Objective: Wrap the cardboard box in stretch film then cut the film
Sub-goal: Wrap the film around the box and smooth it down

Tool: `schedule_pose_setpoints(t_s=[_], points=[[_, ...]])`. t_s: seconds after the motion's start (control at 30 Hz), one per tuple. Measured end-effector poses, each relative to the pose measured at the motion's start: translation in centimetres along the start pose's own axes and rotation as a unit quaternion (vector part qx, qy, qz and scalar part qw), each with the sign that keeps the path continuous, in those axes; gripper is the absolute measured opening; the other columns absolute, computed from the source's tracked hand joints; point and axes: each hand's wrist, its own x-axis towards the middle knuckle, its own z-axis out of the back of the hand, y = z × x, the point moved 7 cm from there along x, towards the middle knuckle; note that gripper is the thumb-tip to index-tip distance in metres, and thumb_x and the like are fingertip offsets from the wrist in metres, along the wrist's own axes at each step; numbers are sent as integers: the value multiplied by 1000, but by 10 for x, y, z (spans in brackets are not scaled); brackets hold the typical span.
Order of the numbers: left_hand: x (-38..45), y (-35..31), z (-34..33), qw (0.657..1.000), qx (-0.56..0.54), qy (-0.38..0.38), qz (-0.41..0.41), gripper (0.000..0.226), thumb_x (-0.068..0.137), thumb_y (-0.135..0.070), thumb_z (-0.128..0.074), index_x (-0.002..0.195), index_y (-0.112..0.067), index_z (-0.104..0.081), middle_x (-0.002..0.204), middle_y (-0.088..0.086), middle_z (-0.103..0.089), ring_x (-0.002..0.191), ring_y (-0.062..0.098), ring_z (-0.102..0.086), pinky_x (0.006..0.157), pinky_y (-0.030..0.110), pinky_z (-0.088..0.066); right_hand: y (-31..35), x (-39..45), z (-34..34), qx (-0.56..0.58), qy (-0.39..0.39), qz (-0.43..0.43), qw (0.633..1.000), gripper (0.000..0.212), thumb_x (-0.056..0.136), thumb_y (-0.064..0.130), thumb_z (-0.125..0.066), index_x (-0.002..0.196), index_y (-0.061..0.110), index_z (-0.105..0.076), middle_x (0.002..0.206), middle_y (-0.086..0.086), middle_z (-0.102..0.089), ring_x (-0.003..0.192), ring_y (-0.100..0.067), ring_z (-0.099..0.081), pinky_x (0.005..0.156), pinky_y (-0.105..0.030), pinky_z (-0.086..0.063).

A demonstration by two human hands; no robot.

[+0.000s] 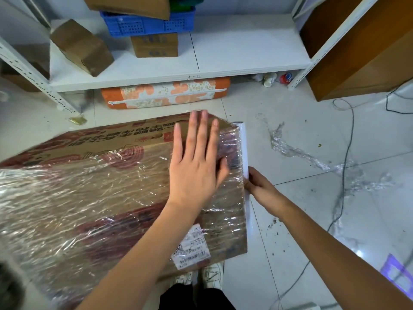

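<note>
Shiny crinkly film (89, 193) is covering one cardboard box (107, 144); left hand (196, 166) is pressing flat, right hand (260, 184) is gripping one white roll (244, 148).

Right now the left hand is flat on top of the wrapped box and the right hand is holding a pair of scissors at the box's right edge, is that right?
Not quite. The left hand does lie flat on the film-covered cardboard box, but the right hand grips the stretch film roll at the box's right edge, not scissors. The head view shows no scissors.
</note>
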Motion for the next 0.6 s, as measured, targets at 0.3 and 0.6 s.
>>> schedule_pose_setpoints(t_s=[0.3, 0.6], points=[[-8, -3, -8, 999, 0, 32, -8, 60, 94, -41, -31, 137, 0, -41, 133, 22, -51, 128, 34, -41, 111, 48, -23, -4, -2, 0, 2, 14, 0, 1000, 29, 97, 23, -48, 124, 12, -50, 117, 5, -63, 103, 2, -59, 81, -11, -49], [-37, -18, 12, 1000, -24, 1, -8, 57, 92, -37, -43, 136, 0, -45, 131, 20, -54, 127, 31, -39, 111, 46, -24, -22, -20, 0, 25, 23, -1, 999, 31, 95, 18, -52, 125, 11, -50, 118, 1, -64, 108, -6, -61, 86, -19, -50]])
